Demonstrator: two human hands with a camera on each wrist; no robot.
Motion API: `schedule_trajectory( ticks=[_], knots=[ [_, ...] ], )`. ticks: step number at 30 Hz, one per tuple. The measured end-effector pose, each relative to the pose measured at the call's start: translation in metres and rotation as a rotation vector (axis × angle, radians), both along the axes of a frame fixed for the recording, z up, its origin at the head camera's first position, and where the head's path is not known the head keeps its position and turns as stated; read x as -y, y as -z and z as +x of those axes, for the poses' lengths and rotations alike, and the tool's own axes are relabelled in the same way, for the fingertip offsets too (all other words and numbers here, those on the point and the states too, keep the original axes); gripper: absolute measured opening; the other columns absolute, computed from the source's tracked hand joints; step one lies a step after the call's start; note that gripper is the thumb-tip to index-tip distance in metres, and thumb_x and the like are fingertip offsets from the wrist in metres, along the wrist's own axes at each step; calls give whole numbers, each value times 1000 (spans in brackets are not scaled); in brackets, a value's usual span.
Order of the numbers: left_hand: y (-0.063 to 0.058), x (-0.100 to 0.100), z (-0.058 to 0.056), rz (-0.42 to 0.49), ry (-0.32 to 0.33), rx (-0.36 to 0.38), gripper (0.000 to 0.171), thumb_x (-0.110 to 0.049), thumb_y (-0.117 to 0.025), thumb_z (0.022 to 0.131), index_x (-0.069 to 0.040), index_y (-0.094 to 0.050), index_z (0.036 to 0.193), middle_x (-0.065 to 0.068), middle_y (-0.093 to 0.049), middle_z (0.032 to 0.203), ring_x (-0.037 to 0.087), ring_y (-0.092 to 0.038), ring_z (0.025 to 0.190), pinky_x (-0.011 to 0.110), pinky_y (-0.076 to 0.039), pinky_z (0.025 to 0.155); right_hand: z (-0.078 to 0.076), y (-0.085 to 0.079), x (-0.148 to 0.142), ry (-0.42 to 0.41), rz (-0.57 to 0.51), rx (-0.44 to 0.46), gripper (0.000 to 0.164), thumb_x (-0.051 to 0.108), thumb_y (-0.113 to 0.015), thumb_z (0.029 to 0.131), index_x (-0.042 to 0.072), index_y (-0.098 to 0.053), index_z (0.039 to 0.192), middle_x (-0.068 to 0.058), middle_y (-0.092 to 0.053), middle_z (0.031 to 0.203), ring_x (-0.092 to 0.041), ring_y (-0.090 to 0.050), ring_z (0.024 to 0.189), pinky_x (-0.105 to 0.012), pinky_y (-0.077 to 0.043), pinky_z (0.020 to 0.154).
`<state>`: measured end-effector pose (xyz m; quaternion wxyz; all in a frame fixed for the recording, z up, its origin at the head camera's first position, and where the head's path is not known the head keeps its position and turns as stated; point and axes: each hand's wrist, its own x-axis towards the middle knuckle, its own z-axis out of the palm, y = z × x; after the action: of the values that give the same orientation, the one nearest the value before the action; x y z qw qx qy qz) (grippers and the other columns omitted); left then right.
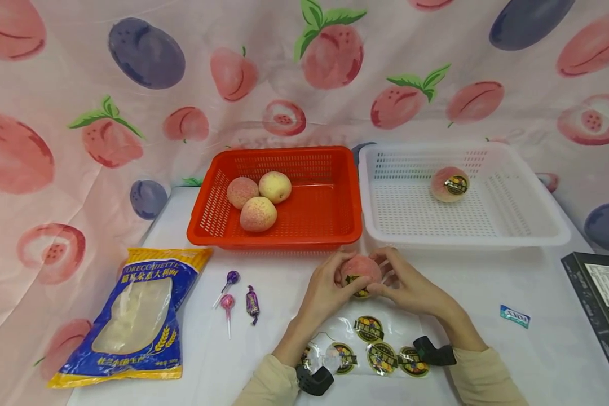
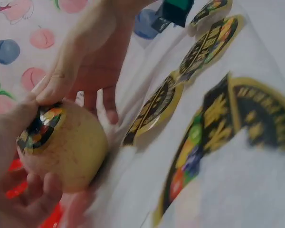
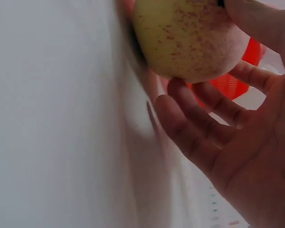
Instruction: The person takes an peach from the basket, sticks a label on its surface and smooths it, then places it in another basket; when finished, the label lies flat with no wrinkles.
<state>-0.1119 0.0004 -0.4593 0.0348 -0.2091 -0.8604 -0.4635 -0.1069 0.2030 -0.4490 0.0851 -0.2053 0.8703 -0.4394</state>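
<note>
Between both hands is a pink and yellow peach (image 1: 361, 267), low over the front middle of the table. My left hand (image 1: 326, 288) grips its left side, fingers behind and thumb across the front. From the right, my right hand (image 1: 410, 288) holds it with curled fingers, shown under the fruit in the right wrist view. Both thumbs press at a black and gold round sticker (image 2: 43, 129) on the peach's skin, partly covering it. Just below the hands lies a clear sheet (image 1: 408, 328) bearing several similar stickers (image 1: 382, 358), some of them overlapped by the wrist cameras.
Behind the hands stand a red basket (image 1: 330, 239) with three peaches (image 1: 258, 214) and a white basket (image 1: 533, 225) with one stickered peach (image 1: 444, 189). Leftward lie a pasta bag (image 1: 132, 321), two lollipops (image 1: 227, 302) and a wrapped candy (image 1: 252, 304). Rightward are a small packet (image 1: 515, 316) and a black box (image 1: 583, 293).
</note>
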Motion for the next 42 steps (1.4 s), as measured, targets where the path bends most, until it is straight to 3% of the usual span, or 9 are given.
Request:
schedule_trajectory(
  ticks=[3, 6, 11, 16, 19, 28, 33, 38, 42],
  knots=[
    [2, 5, -4, -21, 95, -7, 60, -47, -64, 73, -24, -46, 126, -6, -54, 93, 7, -48, 71, 17, -42, 61, 0, 1, -2, -8, -19, -3, 44, 34, -62, 81, 22, -38, 116, 1, -51, 105, -14, -52, 89, -25, -46, 70],
    [5, 10, -6, -73, 174, -15, 71, -39, -70, 71, -25, -36, 133, -5, -50, 121, 10, -52, 99, 23, -45, 83, 0, 1, -3, 0, -33, -8, 37, 31, -60, 83, 21, -40, 112, 1, -51, 108, -14, -54, 90, -24, -47, 69],
    [4, 9, 0, -151, 219, -29, 89, -47, -70, 69, -27, -19, 140, 1, -30, 143, 23, -25, 134, 40, -30, 105, 1, -3, -7, 6, -31, 6, 34, 30, -59, 84, 21, -41, 110, 1, -51, 111, -17, -54, 92, -25, -47, 70],
    [4, 4, 4, -114, 128, -71, 82, -53, -66, 69, -25, -30, 137, -2, -47, 128, 12, -49, 109, 27, -43, 90, 3, -5, -9, -6, -26, 23, 34, 31, -59, 84, 22, -41, 111, 0, -51, 113, -18, -54, 94, -25, -47, 71],
    [6, 1, 3, -83, 79, -110, 75, -47, -70, 68, -23, -39, 132, -9, -53, 113, 5, -48, 85, 20, -43, 73, 5, -14, -8, -15, -32, 29, 33, 26, -59, 84, 19, -41, 111, -2, -50, 115, -19, -54, 95, -26, -47, 72],
    [6, 0, 0, -97, 76, -126, 74, -45, -72, 67, -27, -38, 130, -10, -52, 106, 5, -47, 81, 16, -41, 68, 3, -9, -11, 1, -44, 17, 36, 25, -60, 84, 21, -39, 114, 1, -51, 113, -18, -55, 95, -27, -48, 72],
    [8, 3, -1, -84, 64, -71, 73, -49, -71, 66, -33, -38, 129, -12, -50, 99, 6, -48, 76, 15, -42, 63, 2, -5, -8, 18, -83, 29, 40, 27, -61, 83, 22, -41, 117, 0, -52, 115, -19, -55, 97, -28, -48, 73],
    [10, 5, -3, -66, 83, -60, 75, -51, -72, 64, -30, -40, 128, -14, -51, 117, 9, -50, 99, 27, -44, 83, 0, 2, -22, 60, -203, 144, 43, 27, -56, 86, 11, -41, 123, -10, -52, 116, -26, -56, 99, -33, -51, 73],
    [10, 1, -2, -17, 113, 0, 74, -52, -71, 64, -28, -41, 127, -13, -47, 125, 6, -44, 114, 31, -38, 96, 5, -1, -47, 227, -421, 206, 41, 22, -49, 90, -1, -38, 122, -16, -53, 113, -21, -58, 97, -32, -51, 75]
  ],
)
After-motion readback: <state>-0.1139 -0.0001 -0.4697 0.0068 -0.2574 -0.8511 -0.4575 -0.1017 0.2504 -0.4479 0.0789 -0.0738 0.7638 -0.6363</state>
